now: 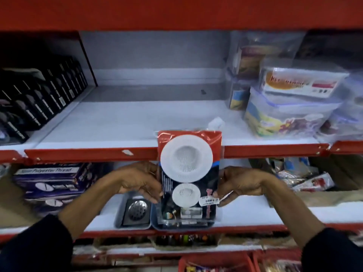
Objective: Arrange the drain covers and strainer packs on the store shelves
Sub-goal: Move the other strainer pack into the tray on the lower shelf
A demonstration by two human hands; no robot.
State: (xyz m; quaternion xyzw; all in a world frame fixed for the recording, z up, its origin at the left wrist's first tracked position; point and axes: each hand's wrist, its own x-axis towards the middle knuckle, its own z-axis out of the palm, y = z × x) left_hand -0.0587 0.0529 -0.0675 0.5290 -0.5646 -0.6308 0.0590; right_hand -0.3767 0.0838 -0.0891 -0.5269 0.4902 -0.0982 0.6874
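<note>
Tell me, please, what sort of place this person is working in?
Most likely a household goods shop: red-edged shelves stocked with packaged goods, a barcode sticker on the strainer pack, and stacked food containers.

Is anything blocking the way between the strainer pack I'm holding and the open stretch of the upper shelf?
Nothing visible does. The red-and-black strainer pack with two white strainers, gripped by the left hand and right hand, faces bare white upper shelf; black boxes and clear plastic containers sit aside.

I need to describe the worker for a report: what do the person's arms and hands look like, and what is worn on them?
Both arms wear dark, long sleeves pushed back to mid-forearm. The left hand and right hand are bare: no gloves or watch visible.
</note>
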